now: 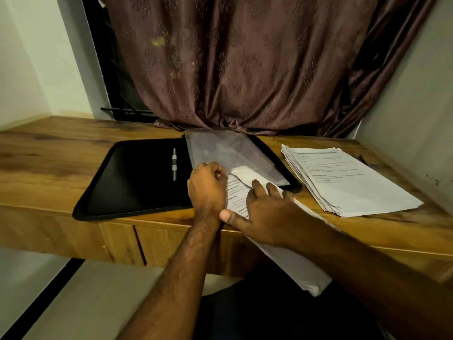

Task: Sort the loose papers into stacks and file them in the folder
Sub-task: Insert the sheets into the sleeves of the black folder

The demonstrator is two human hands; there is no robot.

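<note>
A black folder [137, 177] lies open on the wooden surface [49, 158], near its front edge and left of the middle. A metal clip [174, 164] runs along the folder's spine, and clear plastic sleeves [228, 150] fan over its right half. The left hand [208, 187] is curled at the lower left corner of the sleeves, its fingers pinching the edge of the top sleeve. The right hand [267, 214] lies just beside it, fingers spread and fairly straight on a bundle of printed papers [289, 261]; the thumb points left toward the left wrist. The bundle's far end reaches under the lifted sleeve, with one corner folded over there, while its near end hangs past the front edge of the surface toward the person's lap. The two hands are close together, almost touching. A second stack of papers [348, 180], loosely fanned, rests near the right edge of the surface, apart from the folder. A brown patterned curtain [245, 62] hangs behind the back edge, its hem resting on the surface.
</note>
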